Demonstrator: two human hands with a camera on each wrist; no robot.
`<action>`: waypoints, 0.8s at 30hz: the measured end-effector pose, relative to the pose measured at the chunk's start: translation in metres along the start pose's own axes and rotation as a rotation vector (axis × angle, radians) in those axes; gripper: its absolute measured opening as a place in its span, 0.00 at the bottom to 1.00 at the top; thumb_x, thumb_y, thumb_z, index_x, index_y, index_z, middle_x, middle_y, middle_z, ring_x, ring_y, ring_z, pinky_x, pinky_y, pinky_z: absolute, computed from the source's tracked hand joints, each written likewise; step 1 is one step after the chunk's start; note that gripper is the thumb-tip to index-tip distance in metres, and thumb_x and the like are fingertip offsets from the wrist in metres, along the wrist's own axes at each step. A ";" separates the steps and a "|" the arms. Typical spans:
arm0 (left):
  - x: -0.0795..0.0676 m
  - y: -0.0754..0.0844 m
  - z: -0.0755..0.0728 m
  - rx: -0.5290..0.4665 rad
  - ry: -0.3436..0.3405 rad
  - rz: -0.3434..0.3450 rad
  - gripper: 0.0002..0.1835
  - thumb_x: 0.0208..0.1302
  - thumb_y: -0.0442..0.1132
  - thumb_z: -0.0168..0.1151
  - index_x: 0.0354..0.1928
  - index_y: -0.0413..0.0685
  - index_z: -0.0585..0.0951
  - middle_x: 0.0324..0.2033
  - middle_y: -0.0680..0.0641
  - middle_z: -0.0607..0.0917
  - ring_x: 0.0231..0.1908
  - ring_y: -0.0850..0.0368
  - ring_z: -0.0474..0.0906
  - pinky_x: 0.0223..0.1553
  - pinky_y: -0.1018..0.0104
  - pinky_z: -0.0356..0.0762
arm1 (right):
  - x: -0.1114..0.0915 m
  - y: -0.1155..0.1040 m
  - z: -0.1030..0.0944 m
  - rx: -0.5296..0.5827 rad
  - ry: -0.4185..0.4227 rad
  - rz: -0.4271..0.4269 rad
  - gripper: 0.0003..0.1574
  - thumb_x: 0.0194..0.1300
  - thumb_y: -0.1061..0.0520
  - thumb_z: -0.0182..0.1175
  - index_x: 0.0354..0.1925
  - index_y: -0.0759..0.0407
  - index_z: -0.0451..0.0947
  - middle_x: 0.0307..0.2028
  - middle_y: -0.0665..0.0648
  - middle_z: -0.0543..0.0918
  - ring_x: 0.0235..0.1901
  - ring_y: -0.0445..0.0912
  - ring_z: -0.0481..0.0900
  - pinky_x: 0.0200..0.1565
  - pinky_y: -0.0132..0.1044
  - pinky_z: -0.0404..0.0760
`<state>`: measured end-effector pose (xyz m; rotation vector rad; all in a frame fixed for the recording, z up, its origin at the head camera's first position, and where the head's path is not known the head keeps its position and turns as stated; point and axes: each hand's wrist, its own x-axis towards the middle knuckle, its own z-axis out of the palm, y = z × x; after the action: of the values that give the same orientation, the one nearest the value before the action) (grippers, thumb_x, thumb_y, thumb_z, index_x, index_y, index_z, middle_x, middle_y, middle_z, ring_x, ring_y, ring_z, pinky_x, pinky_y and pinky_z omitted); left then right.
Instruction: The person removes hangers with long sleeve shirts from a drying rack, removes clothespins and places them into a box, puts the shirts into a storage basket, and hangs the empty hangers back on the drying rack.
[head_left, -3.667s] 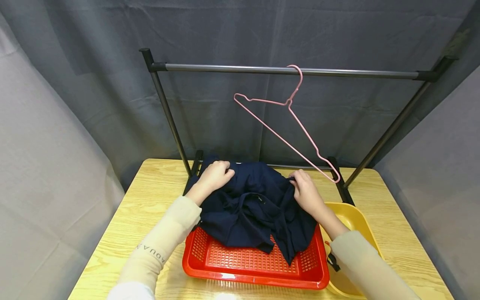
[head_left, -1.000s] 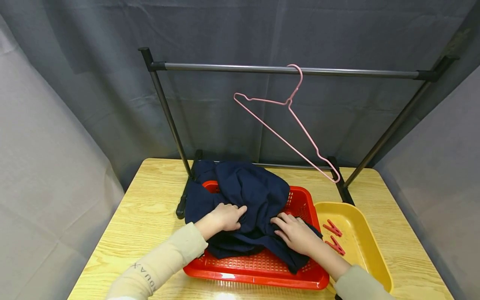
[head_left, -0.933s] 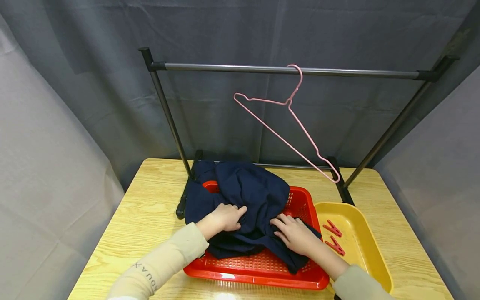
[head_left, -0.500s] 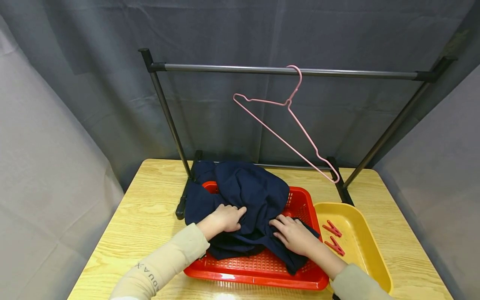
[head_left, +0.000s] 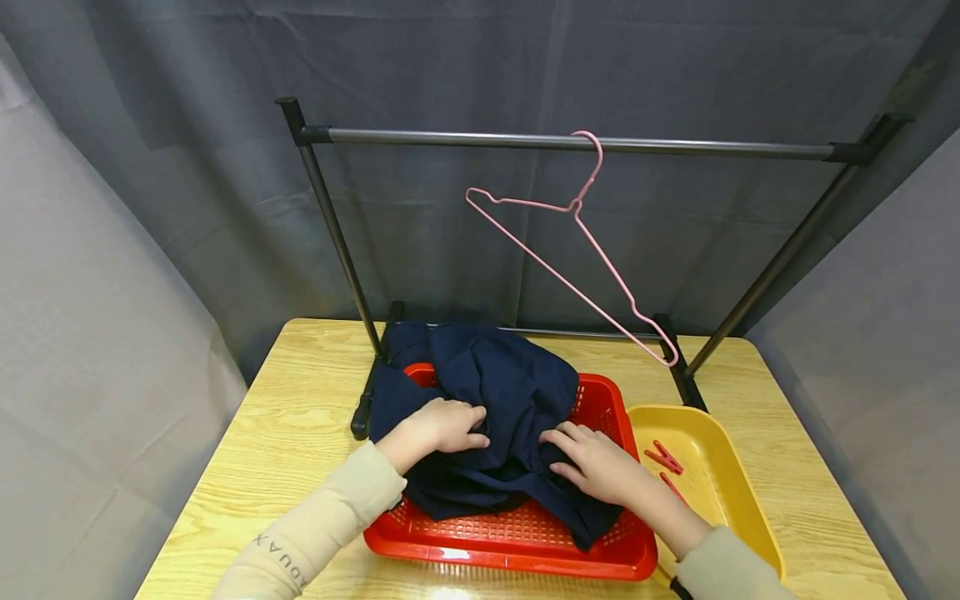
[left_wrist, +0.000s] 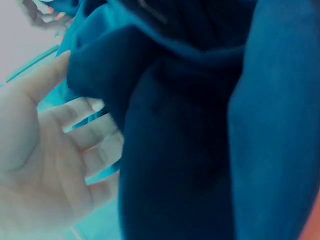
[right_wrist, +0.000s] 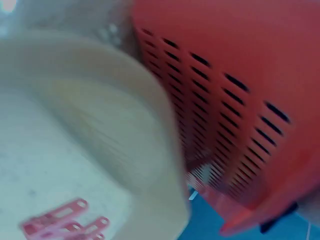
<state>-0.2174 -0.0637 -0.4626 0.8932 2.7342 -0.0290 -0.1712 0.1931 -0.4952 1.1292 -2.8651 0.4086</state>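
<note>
A crumpled dark navy garment (head_left: pixel 517 375) lies in a red perforated basket (head_left: pixel 510 560) and hangs over its back left rim. My left hand (head_left: pixel 442 425) is on the garment's left part; in the left wrist view its fingers are loosely extended, fingertips against the cloth (left_wrist: pixel 185 150), thumb apart. Over the right part of the garment rests my right hand (head_left: pixel 596 462), thumb spread from the fingers and a fold of cloth beneath them. The right wrist view shows only the basket's side (right_wrist: pixel 225 100) and the pale-looking tray (right_wrist: pixel 150 125), with those fingers out of sight.
A pink hanger (head_left: pixel 576 204) hangs from the rack's metal bar (head_left: pixel 450 137) above the basket. Right of the basket, a yellow tray (head_left: pixel 720 450) holds red clothespins (head_left: pixel 663 457). The rack's black foot (head_left: pixel 362 417) stands at left on the wooden table (head_left: pixel 300 400).
Earlier both hands held the garment up at the back; it has since come down bunched into the basket. In the last half second my left hand rose slightly leftward, and my right thumb spread.
</note>
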 end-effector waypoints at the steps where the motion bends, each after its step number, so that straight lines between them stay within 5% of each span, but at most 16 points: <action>1: -0.001 -0.002 -0.003 -0.017 0.037 0.008 0.13 0.59 0.54 0.57 0.29 0.54 0.72 0.23 0.55 0.75 0.30 0.57 0.76 0.34 0.61 0.72 | 0.001 0.000 -0.004 0.006 -0.004 0.003 0.24 0.60 0.52 0.60 0.54 0.53 0.70 0.46 0.54 0.74 0.43 0.48 0.74 0.44 0.47 0.75; 6: -0.005 -0.021 -0.015 -0.087 0.273 -0.013 0.13 0.58 0.46 0.58 0.21 0.53 0.68 0.17 0.56 0.69 0.21 0.60 0.69 0.23 0.66 0.64 | 0.006 0.002 -0.024 0.027 0.014 0.017 0.23 0.60 0.53 0.60 0.53 0.54 0.70 0.46 0.55 0.75 0.44 0.49 0.75 0.46 0.49 0.74; 12: -0.006 -0.048 -0.028 -0.116 0.484 -0.094 0.12 0.59 0.40 0.58 0.20 0.51 0.69 0.17 0.53 0.69 0.20 0.56 0.69 0.22 0.65 0.61 | 0.016 0.007 -0.044 0.042 0.106 0.003 0.24 0.58 0.55 0.62 0.53 0.57 0.71 0.46 0.56 0.76 0.45 0.50 0.75 0.48 0.49 0.74; 18: -0.002 -0.074 -0.029 -0.112 0.574 -0.194 0.06 0.57 0.39 0.57 0.26 0.48 0.72 0.24 0.49 0.73 0.29 0.49 0.73 0.29 0.59 0.66 | 0.029 0.015 -0.058 0.077 0.205 -0.021 0.27 0.57 0.58 0.62 0.55 0.59 0.69 0.47 0.59 0.76 0.45 0.52 0.75 0.48 0.51 0.73; 24: 0.002 -0.098 -0.019 -0.172 0.566 -0.277 0.09 0.56 0.40 0.57 0.38 0.46 0.74 0.36 0.45 0.76 0.41 0.46 0.71 0.40 0.52 0.67 | 0.044 0.025 -0.060 0.091 0.249 0.005 0.28 0.58 0.60 0.61 0.56 0.60 0.68 0.48 0.61 0.74 0.48 0.54 0.73 0.51 0.50 0.72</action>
<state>-0.2807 -0.1399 -0.4512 0.5243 3.2924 0.4669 -0.2240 0.1967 -0.4371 1.0037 -2.6572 0.6374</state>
